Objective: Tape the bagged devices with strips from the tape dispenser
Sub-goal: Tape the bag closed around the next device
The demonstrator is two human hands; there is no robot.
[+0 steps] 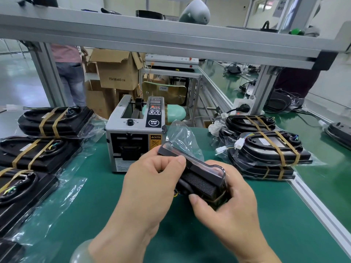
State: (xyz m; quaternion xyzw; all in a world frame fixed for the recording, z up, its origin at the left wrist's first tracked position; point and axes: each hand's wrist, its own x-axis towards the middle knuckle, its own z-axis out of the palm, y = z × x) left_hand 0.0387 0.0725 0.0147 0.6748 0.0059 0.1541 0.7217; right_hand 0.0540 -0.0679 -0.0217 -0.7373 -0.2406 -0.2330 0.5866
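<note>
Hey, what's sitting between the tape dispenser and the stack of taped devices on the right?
In the head view, only the loose clear bag end of the held device rises there, above bare green mat.

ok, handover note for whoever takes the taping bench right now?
Left hand and right hand: both grip one bagged device above the green mat, just in front of the tape dispenser. No tape visible on it.
Done: taped devices lie at left, and a taped stack at right.
Left: pull strips from the dispenser and tape the held one.
</note>
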